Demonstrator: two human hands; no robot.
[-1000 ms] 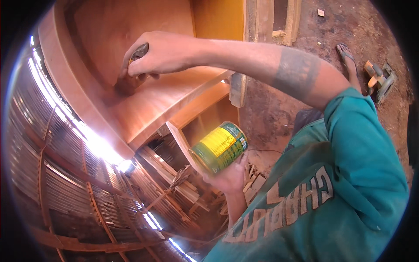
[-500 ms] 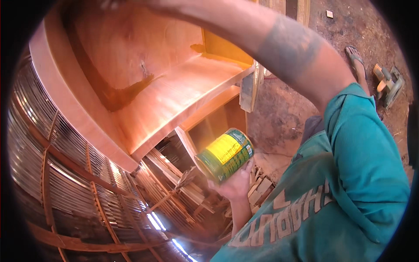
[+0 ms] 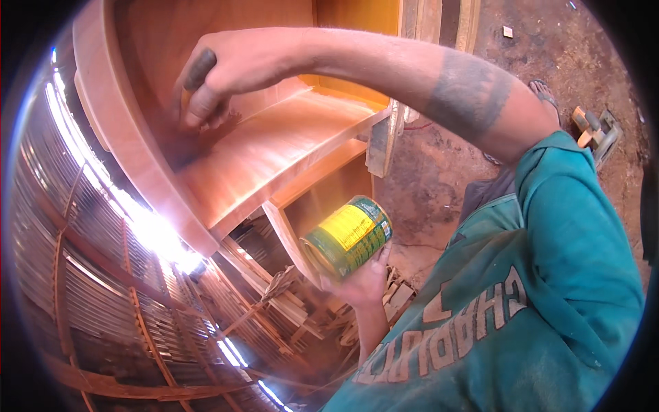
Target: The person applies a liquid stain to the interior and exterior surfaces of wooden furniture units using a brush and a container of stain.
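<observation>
Inside the cabinet (image 3: pixel 288 137), the right hand (image 3: pixel 230 65) grips the brush (image 3: pixel 199 69); light, even strokes should avoid drips. The left hand (image 3: pixel 360 285) cradles the can (image 3: pixel 347 237) outside it, best held upright.

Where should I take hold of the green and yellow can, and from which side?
Probably best by the underside of its curved wall, coming from below: the can is a tilted cylinder with no handle visible, so its round side suits a cupping grip. The left hand supports it from underneath.
</observation>
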